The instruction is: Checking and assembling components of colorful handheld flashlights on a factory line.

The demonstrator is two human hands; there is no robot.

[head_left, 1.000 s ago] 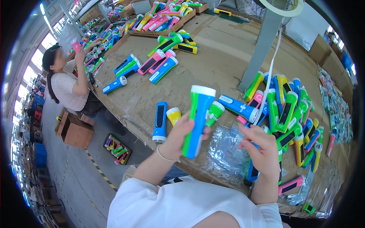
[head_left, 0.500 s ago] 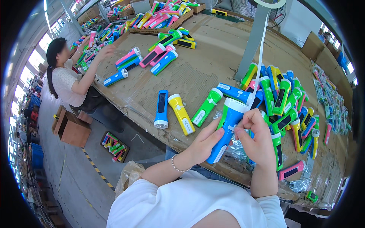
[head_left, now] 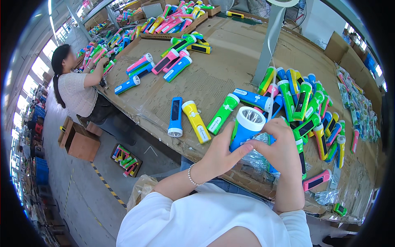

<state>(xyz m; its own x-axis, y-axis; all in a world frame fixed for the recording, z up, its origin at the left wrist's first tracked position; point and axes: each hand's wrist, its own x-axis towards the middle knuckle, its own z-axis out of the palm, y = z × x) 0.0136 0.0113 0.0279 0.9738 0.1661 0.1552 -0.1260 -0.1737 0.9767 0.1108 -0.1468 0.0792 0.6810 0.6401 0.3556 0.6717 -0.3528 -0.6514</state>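
A blue and green flashlight [head_left: 245, 131] with a white head is tilted up, its clear lens facing upward toward me. My left hand [head_left: 220, 154] is closed round its body. My right hand [head_left: 279, 144] grips it from the other side, thumb at the front and fingers curled behind, partly hidden. Just beyond lie a blue flashlight [head_left: 253, 99], a green flashlight [head_left: 224, 114], a yellow flashlight [head_left: 196, 122] and a blue one with a dark panel [head_left: 175, 116]. A white strip [head_left: 270, 53] hangs down toward the flashlights beyond my hands.
A pile of coloured flashlights [head_left: 304, 99] lies to the right, with plastic-bagged ones [head_left: 360, 111] farther right. A metal post [head_left: 267, 49] rises from the cardboard-covered table [head_left: 222, 57]. A full tray [head_left: 173, 35] stands at the back. A co-worker [head_left: 76, 82] works at the left; cartons [head_left: 82, 142] stand on the floor.
The flashlight has been tipped so that its lens now shows. My right hand has moved from a pinch at its side to a grip round it. The co-worker's arms have lowered toward the flashlights.
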